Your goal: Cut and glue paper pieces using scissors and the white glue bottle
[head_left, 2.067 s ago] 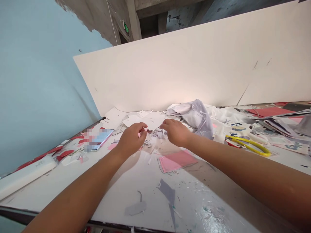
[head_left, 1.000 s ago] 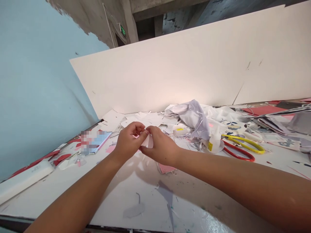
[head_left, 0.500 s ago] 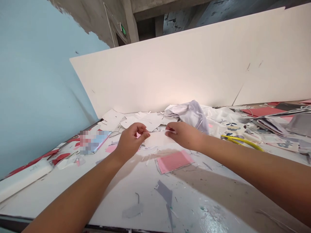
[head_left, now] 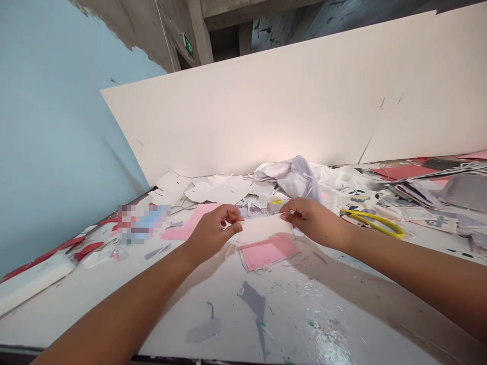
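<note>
Between my two hands a small white rectangular piece (head_left: 266,228), paper or cloth, is held up by its ends. My left hand (head_left: 218,228) pinches its left end between thumb and fingers. The right end is gripped by my right hand (head_left: 310,220), its fingertips closed on the upper corner. Just below the piece, on the white table (head_left: 160,299), lies a pink rectangle (head_left: 270,252) with a pale layer showing under its edge. A larger pink sheet (head_left: 192,223) lies behind my left hand.
Yellow-handled scissors (head_left: 375,223) lie right of my right hand. Crumpled grey-white fabric (head_left: 292,177) and white paper scraps (head_left: 216,190) are heaped along the white partition (head_left: 266,111). Grey scraps (head_left: 253,299) lie in front; a long white box-like object (head_left: 34,281) is at left.
Both hands have come down and nearer with the white piece, now just behind the pink rectangle. More of the pink sheet behind has come into view. The view has shifted slightly.
</note>
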`<state>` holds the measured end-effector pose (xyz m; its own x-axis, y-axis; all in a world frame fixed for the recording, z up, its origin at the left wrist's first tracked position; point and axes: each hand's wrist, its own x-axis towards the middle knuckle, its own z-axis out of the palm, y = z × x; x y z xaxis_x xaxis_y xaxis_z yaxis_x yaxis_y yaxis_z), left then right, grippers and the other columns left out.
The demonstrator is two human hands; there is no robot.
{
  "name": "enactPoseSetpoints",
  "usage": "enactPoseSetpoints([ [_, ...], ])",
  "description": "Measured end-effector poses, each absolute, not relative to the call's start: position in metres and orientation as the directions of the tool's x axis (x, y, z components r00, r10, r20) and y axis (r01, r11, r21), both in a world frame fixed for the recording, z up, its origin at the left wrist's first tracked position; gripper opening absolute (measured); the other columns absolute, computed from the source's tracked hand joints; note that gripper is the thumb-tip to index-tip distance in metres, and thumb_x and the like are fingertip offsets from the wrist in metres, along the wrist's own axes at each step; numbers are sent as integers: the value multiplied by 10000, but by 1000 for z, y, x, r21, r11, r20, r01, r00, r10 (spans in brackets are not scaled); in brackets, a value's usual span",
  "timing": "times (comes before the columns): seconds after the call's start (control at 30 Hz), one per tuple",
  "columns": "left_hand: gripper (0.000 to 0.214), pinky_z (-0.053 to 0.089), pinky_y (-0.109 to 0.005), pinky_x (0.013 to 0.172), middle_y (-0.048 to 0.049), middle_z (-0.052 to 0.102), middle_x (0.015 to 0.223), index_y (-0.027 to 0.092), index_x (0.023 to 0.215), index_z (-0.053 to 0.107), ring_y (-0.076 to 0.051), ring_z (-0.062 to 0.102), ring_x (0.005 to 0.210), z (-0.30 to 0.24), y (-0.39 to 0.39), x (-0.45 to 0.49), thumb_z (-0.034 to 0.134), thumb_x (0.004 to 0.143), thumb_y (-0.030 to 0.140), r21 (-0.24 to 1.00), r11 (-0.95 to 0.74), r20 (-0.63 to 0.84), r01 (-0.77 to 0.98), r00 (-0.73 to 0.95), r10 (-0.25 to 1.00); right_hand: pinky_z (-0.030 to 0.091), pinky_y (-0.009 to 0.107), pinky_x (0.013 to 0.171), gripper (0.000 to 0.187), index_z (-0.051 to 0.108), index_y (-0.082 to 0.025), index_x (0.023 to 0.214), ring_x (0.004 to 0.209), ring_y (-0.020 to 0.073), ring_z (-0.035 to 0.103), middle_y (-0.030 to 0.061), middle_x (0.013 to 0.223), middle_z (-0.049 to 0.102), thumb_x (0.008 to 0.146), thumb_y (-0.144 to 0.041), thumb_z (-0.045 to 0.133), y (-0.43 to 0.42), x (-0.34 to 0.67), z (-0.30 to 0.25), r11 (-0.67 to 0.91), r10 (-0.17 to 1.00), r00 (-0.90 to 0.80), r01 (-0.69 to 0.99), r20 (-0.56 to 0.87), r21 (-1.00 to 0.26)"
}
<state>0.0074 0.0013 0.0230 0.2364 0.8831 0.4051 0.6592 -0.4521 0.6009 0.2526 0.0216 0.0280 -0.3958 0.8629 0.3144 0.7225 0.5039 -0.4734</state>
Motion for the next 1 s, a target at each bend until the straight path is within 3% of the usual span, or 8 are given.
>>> enactPoseSetpoints([
  [0.13,147,431,-227,634,29,620,849,260,883,537,-112,553,765,22,1,6,510,745,302,496,-486,416,720,294,861,388,261,576,260,592,-215,785,661,149,538,31,817,614,813,-381,395,24,252,19,496,866,-370,724,337,-479],
  [0.4,131,420,-204,556,12,580,813,240,858,529,-107,538,709,23,-5,8,487,734,251,415,-513,439,751,329,836,386,238,528,254,584,-222,773,573,126,521,1,667,617,797,-409,413,23,251,10,371,927,-314,685,205,-627],
  [0.73,166,413,-182,492,4,594,786,247,896,531,-117,550,723,21,-7,6,481,739,273,387,-532,406,753,379,832,381,250,552,250,582,-217,731,635,138,515,1,698,583,782,-402,422,26,258,3,448,893,-377,685,247,-575],
  [1.0,191,459,-230,592,-10,614,804,233,913,532,-130,570,742,19,-4,3,466,738,267,353,-571,402,742,430,808,386,249,550,264,592,-200,747,601,131,503,2,660,565,781,-398,420,22,256,5,475,878,-410,679,248,-559],
])
